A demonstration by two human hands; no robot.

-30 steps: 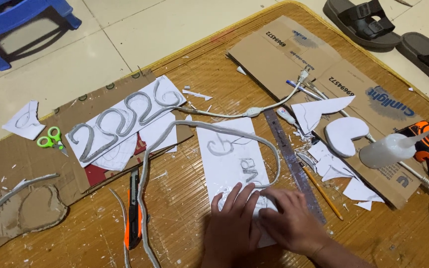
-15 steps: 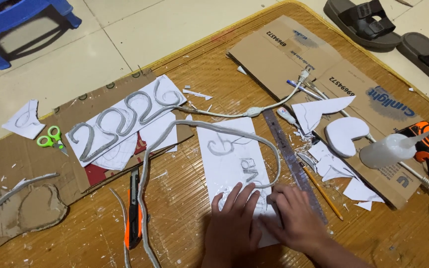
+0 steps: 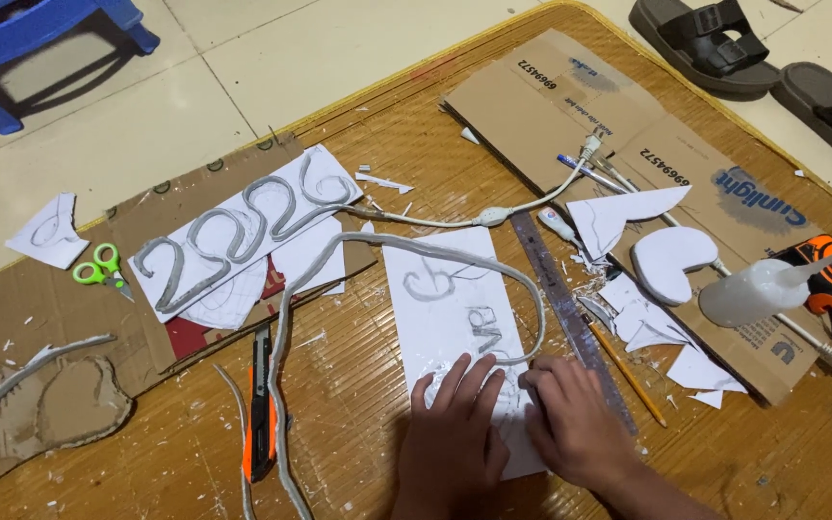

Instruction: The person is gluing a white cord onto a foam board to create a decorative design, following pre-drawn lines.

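A: Since the last frame, your hands barely shifted, same spot on the sheet?

B: Yes. Your left hand (image 3: 453,438) lies flat, fingers spread, on the white paper sheet (image 3: 450,318). Your right hand (image 3: 575,424) pinches the grey strip (image 3: 522,279) end onto it.

A: Containers?

B: White squeeze bottle (image 3: 758,289) lies well right of your hands, contents can't tell. Metal ruler (image 3: 565,299) just above your right hand; orange cutter (image 3: 260,409) left.
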